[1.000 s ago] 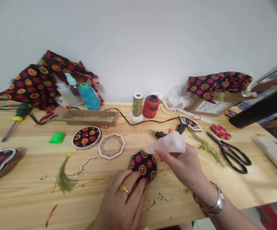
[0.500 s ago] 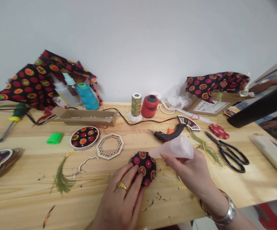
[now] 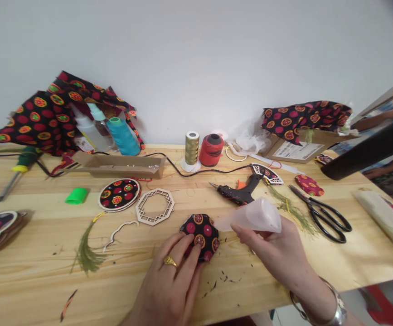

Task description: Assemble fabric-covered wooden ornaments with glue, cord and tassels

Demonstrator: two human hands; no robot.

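Near the middle of the pine surface's [image 3: 46, 280] front edge, the left hand [image 3: 172, 276] lays its fingers flat and slightly spread on the fabric-covered octagon [image 3: 199, 226], matte black cloth dotted red and orange. Even pressure should stop it sliding. The right hand [image 3: 278, 251] wraps its fingers round a soft, translucent, cone-shaped squeeze bottle [image 3: 255, 216], its nozzle just beside the octagon's right edge. A gentle squeeze seems wise.

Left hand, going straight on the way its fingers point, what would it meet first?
The fabric-covered octagon: fingertips of the left hand rest on its near edge. Beyond that, likely the glue gun, though depth is unclear.
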